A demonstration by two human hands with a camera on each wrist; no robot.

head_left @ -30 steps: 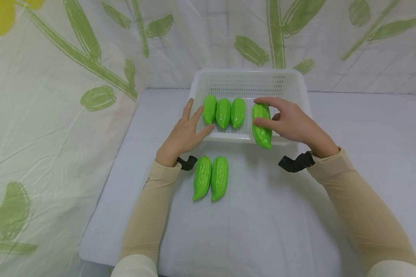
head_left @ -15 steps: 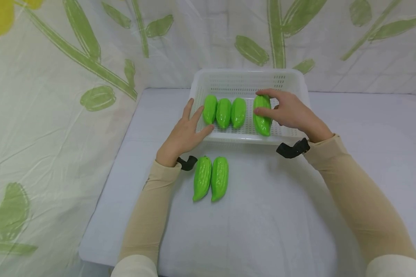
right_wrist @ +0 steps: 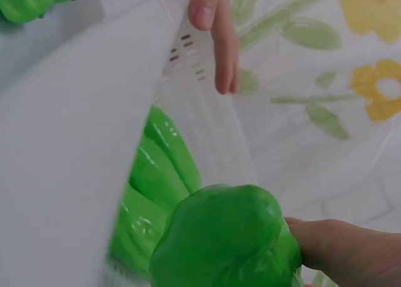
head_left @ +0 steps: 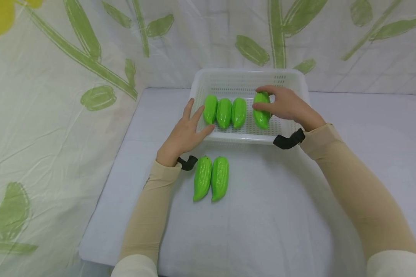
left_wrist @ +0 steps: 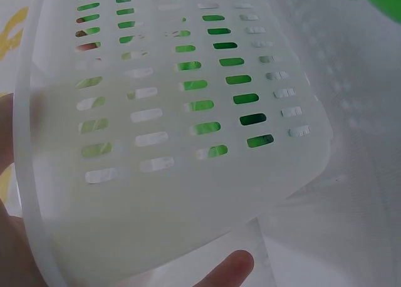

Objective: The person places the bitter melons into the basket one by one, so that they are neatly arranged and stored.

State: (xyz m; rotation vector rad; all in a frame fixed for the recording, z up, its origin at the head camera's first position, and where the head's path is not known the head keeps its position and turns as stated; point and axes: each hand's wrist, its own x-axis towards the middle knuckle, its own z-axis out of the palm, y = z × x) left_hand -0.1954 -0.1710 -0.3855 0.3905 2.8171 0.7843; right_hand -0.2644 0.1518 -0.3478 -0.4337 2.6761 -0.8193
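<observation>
My right hand (head_left: 287, 103) pinches a glossy green toy vegetable, a ridged bitter melon (head_left: 262, 120), between thumb and fingers. It is held over the right part of a white slotted plastic basket (head_left: 228, 137); whether it touches the floor is hard to tell. In the right wrist view the held bitter melon (right_wrist: 219, 243) shows its lumpy end. Three more bitter melons (head_left: 223, 113) lie side by side in the basket's left half. My left hand (head_left: 183, 132) rests with spread fingers at the basket's left front corner, thumb (left_wrist: 232, 269) along the front rim.
Two bitter melons (head_left: 211, 179) lie side by side on the white-covered table (head_left: 263, 215), in front of the basket and near the left wrist's black strap (head_left: 188, 163). Behind the basket hangs a pale curtain (head_left: 215, 42) printed with leaves.
My right hand has carried its bitter melon away from me, from over the front rim to inside the basket, and lower. The left hand has stayed still.
</observation>
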